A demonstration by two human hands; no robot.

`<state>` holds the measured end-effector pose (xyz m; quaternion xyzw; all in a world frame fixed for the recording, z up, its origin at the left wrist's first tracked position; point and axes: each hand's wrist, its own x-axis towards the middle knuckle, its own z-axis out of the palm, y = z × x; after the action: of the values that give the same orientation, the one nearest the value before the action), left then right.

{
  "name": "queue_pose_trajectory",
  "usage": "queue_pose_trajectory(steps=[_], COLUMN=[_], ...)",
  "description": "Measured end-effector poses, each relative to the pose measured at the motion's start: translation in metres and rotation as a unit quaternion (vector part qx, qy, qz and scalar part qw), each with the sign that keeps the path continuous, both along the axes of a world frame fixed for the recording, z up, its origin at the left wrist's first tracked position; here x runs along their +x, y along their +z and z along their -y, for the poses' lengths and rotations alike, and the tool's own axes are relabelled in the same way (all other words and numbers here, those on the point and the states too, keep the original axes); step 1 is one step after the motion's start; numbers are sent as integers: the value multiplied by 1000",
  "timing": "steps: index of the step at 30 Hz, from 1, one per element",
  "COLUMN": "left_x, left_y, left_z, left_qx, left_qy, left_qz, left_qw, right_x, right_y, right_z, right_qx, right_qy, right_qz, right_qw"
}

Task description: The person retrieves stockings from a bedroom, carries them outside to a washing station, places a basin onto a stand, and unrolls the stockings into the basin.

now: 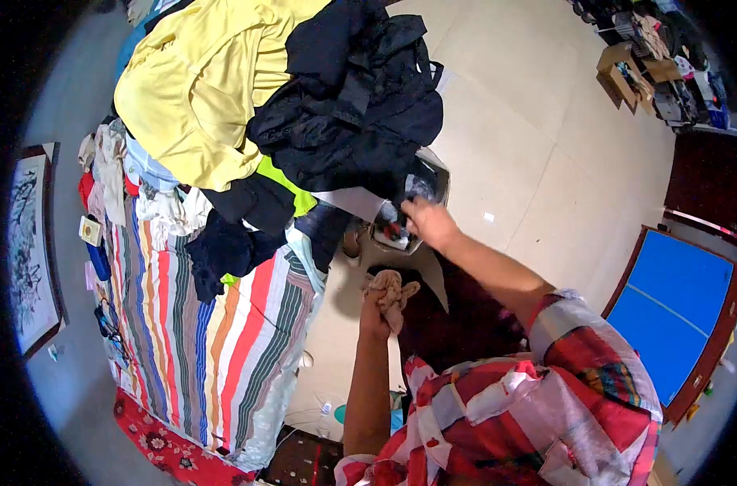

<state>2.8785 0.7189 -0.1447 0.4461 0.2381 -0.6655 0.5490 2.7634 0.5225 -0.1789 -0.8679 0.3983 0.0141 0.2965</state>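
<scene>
My left hand is closed around a bunched beige cloth, perhaps socks, held above my dark-trousered lap. My right hand reaches over a box with dark, white and red items inside. Its fingers are curled together at the box's opening, and whatever they may hold is hidden. Just beyond that hand, a heap of black clothes hangs over the box's far side. A yellow shirt lies against the black heap.
On the left stretches a bed with a striped sheet, piled with clothes such as a dark navy garment. Pale floor tiles run to the right. Farther off are a blue-topped table and a cardboard box.
</scene>
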Motion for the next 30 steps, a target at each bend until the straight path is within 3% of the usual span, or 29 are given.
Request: queue_pose_trajectory(steps=[3,6,9,13,14,17,21,23,26,30], left_x=[3,5,7,11,11,9,8,10,9,6], left_y=[-5,2,-12,-15,-17,-10,-12,8,14,-7], left_z=[-5,-6,-16,-25,-29,-32,-47,-41,-49,-67], left_qx=[-74,8,-93,-37,-39,-40,-94,-68,41,8], left_qy=[1,-9,1,7,11,33,65,55,57,55], left_qz=[-46,-9,-30,-22,-24,-21,-49,-53,-10,-31], left_qw=[996,1000,995,999,999,998,992,995,997,998], right_x=[-1,4,12,16,20,24,37,35,29,30], right_y=[27,30,19,0,-8,-24,-53,-61,-70,-64], right_z=[-35,-42,-30,6,19,34,40,37,45,44], right_qx=[13,39,30,-2,46,-120,-83,36,49,26], right_qy=[-12,-26,-33,17,36,107,35,-116,-62,9], right_qz=[69,80,63,-110,-184,-228,-240,-220,-252,-249], right_qw=[997,996,997,994,981,960,967,968,965,968])
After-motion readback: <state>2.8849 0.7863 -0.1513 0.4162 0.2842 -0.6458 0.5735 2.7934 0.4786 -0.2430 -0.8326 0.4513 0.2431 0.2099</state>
